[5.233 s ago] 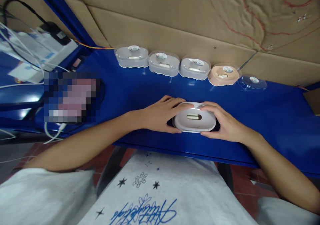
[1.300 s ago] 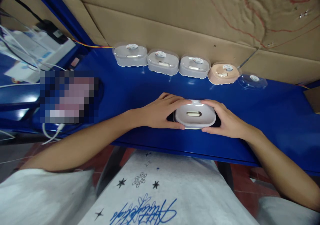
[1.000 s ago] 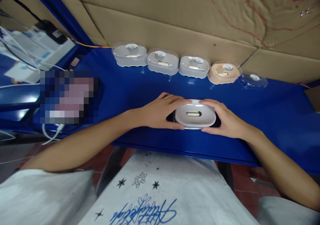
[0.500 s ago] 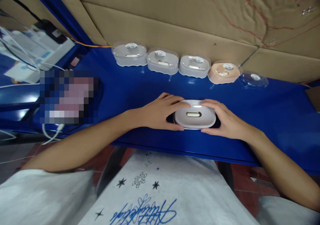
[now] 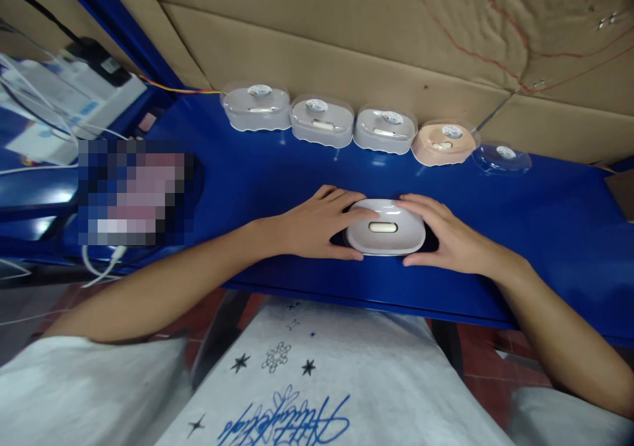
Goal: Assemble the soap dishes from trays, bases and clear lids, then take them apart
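White box (image 5: pixel 396 244): near the tabletop's (image 5: pixel 545 254) front edge; looks light, stiff and slippery, best held by its rounded ends.
Left hand (image 5: pixel 321 224): wrapped around the left end.
Right hand (image 5: pixel 453 234): curved wide about the right end, thumb just off the rim.
Open room: towards the right edge; lidded boxes (image 5: pixel 327 135) line the back.
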Demonstrator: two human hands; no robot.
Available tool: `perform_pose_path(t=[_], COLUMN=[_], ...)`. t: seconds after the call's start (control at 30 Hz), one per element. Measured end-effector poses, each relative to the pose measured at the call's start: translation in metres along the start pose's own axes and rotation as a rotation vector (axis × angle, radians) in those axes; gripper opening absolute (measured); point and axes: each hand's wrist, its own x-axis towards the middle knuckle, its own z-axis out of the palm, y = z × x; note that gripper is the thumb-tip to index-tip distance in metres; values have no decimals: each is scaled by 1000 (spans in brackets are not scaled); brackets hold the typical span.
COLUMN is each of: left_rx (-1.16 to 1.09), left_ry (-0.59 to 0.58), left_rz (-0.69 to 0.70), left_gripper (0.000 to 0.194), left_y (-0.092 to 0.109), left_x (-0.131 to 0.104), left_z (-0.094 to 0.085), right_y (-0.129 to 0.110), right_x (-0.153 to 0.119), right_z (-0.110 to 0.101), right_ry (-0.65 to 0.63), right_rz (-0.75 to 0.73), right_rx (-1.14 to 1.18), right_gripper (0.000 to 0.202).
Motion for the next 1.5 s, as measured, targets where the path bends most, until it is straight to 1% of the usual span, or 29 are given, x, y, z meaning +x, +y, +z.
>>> perform_pose_path(t=[0.03,0.07,0.13,0.2,0.23,0.27,0.3,0.37,0.43,0.47,0.53,0.63,0.7,0.77,0.83,0.9,0.97,1.07,1.13,1.17,1.27,1.3,1.33,1.4,1.43,1.5], left_rx=[-10,-19,-33,-36,-35,-32,-30,-27,-25,-26,-34,-56,-62,-54,-44,-43,-52,-59,-67,-81,-162,-192,-217,-251,-261,-272], left_ry=[1,2,3,-1,-4,-7,-9,-9,-8,-7,-9,-7,-6,-6,-7,-7,-7,-4,-8,-10,7,23,40,67,72,69], left_rz=[-5,-8,-9,-5,-2,1,4,9,6,8,14,11,4,6,11,13,13,14,8,0,-37,-55,-75,-106,-112,-101], left_gripper=[75,74,74,74,74,74,74,74,73,73,73,73,72,72,71,70,70,69,72,76,94,102,110,125,131,137], left_y=[0,0,0,0,-1,-1,-1,-2,-2,-2,-2,-1,-1,-1,-1,-1,-1,-1,-1,0,1,2,2,4,5,7], left_x=[0,0,0,-1,-1,-2,-2,-2,-2,-2,-2,-2,-2,-2,-2,-3,-3,-3,-2,-2,0,1,2,5,6,7], left_z=[0,0,0,0,0,0,0,0,0,0,-1,-2,-3,-2,-2,-1,-1,-2,-4,-4,-3,-1,1,6,9,13], right_y=[5,12,31,54,66,77,86,98,103,103,100,96,96,97,100,103,104,99,86,75,31,14,-2,-28,-37,-48], right_x=[0,-1,-4,-9,-12,-16,-19,-23,-26,-27,-27,-27,-28,-29,-31,-32,-34,-38,-38,-38,-30,-27,-23,-15,-11,-7], right_z=[-6,-14,-31,-45,-51,-54,-56,-57,-57,-56,-57,-59,-58,-57,-56,-57,-60,-68,-70,-70,-61,-55,-48,-33,-26,-12], right_ry=[52,131,351,541,583,588,556,421,280,242,243,334,366,332,252,186,149,94,93,122,276,302,303,257,231,194], right_rz=[16,53,193,377,467,559,650,808,884,888,872,841,798,776,801,827,833,826,752,682,392,290,200,53,-1,-69], right_rx=[14,18,-35,-172,-252,-322,-372,-400,-380,-381,-418,-474,-480,-469,-431,-384,-364,-386,-407,-420,-457,-451,-424,-352,-327,-307], right_gripper=[88,77,54,51,53,57,65,83,91,91,86,76,81,90,96,98,97,96,94,90,76,74,74,82,87,94])
